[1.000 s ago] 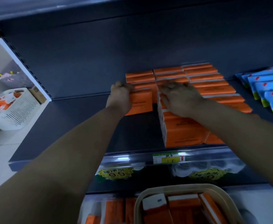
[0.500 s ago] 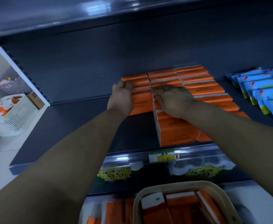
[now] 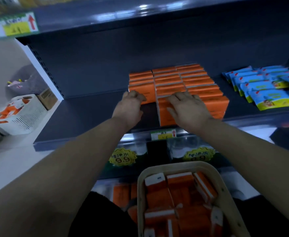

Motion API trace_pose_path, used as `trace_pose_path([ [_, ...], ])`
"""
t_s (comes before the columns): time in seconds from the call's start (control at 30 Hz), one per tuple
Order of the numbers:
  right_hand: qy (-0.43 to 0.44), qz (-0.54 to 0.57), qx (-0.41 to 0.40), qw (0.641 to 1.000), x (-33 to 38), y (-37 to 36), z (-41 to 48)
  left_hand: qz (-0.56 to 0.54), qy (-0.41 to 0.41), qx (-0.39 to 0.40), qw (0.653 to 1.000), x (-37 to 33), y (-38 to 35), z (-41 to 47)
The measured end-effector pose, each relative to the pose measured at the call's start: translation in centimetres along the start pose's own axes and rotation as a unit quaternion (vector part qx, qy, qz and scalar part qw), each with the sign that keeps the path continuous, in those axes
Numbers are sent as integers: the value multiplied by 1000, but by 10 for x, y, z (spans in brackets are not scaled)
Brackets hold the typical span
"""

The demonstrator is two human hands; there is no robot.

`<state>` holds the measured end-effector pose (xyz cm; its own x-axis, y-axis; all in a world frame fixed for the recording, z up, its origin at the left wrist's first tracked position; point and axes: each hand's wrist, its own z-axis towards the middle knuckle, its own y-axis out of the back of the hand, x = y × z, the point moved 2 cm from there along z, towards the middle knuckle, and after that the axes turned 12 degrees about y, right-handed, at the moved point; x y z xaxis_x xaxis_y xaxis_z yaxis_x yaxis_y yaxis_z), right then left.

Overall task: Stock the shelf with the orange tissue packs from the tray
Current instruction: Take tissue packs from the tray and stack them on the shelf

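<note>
One row of orange packs (image 3: 140,79) is now pushed in: left hand (image 3: 128,106) curled and empty, right hand (image 3: 186,108) flat on the front pack (image 3: 164,117), tray (image 3: 174,164) probably next.

orange tissue packs (image 3: 183,81) rowed on shelf (image 3: 89,113), more in tray (image 3: 141,194)

Matt dark metal shelf (image 3: 92,115) w/ glossy film-wrapped orange tissue packs (image 3: 198,82); below it, smooth beige plastic tray (image 3: 141,187).
</note>
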<state>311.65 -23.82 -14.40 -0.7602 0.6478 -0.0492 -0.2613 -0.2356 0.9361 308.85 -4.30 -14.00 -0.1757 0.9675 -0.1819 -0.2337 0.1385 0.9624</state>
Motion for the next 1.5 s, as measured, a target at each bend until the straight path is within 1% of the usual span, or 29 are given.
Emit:
trace_pose_path([
  [0.13,13,-8,-11,1000,17,-7,-54,-13,-41,7,999,-15,-18,-46],
  [0.27,15,4,13,1000,21,-31,-106,-33,-60,42,997,-27,-53,-85],
  [0.37,3,29,73,997,19,-58,-139,-25,-54,107,992,-31,-87,-111],
  [0.5,-30,28,175,984,11,-93,-174,-6,-41,172,984,-31,-125,-136],
  [0.6,-66,62,246,965,4,-118,-192,10,-32,201,979,-29,-149,-145],
  [0.7,-95,99,299,944,2,-148,-207,29,-18,236,971,-25,-175,-145],
  [0.8,-122,124,344,923,2,-174,-216,51,-32,256,965,-27,-194,-140],
  [0.9,-164,175,351,905,4,-192,-218,55,-45,260,963,-30,-205,-133],
  [1.0,-193,166,382,888,8,-207,-221,62,-49,266,961,-31,-213,-130],
  [1.1,-217,143,377,889,12,-218,-220,57,-45,277,958,-28,-219,-127],
  [1.17,-199,131,382,893,16,-222,-216,43,-38,285,957,-25,-221,-126],
  [1.27,-149,76,399,902,19,-223,-211,34,-28,291,956,-21,-222,-124],
  [1.33,-129,51,367,920,17,-222,-206,30,-12,291,956,-17,-223,-122],
  [1.4,-100,67,317,941,17,-220,-198,36,13,277,960,-12,-224,-119],
  [1.5,-36,86,310,946,23,-221,-179,56,43,256,964,-8,-222,-116],
])
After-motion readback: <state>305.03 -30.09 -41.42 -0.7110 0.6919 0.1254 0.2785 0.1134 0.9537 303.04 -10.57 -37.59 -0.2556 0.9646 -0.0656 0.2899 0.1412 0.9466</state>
